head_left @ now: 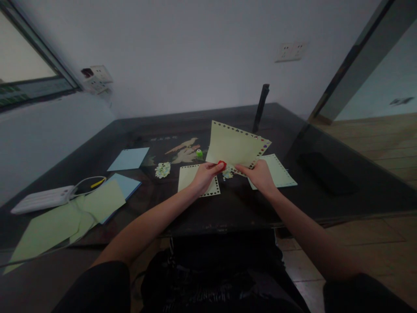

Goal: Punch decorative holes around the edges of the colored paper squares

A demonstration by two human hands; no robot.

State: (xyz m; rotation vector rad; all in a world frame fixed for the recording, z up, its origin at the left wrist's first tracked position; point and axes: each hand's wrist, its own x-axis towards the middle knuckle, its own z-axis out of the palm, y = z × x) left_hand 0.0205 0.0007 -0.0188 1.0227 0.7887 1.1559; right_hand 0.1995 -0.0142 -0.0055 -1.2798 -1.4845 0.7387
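A pale yellow-green sheet of paper [236, 145] is held up and tilted above the table, with small dark shaped holes along its edges. My left hand [208, 174] is closed on a small red craft punch [222, 165] at the sheet's lower left edge. The sheet's lower right edge is pinched in my right hand [259, 174]. Beneath the hands lie a left punched sheet [187, 176] and a right punched sheet [276, 171]. Small paper bits [227, 173] show between the hands. A small green punch [199, 153] stands beyond my left hand.
A pile of paper bits [163, 170] lies left of the sheets. Farther left are a blue sheet [128, 158], yellow-green sheets [58, 224], a white power strip [42, 200] and its cable. A black upright bar [261, 108] stands at the back; a dark flat object [327, 174] lies right.
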